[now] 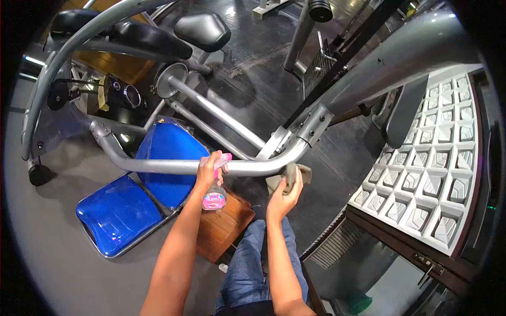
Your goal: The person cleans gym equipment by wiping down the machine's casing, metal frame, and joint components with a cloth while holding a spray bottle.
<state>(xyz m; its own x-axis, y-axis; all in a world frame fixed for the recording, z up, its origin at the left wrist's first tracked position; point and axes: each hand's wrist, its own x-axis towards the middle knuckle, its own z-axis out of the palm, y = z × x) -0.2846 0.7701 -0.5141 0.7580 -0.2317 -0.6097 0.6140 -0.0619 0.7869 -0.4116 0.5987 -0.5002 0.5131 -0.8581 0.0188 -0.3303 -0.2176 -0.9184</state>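
A clear spray bottle (214,200) with a pink trigger head and a pink label hangs from my left hand (208,171). The fingers of that hand are wrapped round its neck and trigger, in front of a curved silver tube (247,168) of a gym machine. My right hand (285,199) is closed on a greyish-brown cloth (274,183), bunched between thumb and fingers. This cloth lies at the underside of the tube, near its bend; whether it presses on the metal I cannot tell.
A blue folding chair (118,213) stands at the left, beside a brown wooden surface (226,226). Black padded seats (203,31) and more machine frame are at the back. On the right is a white panel with square recesses (416,158).
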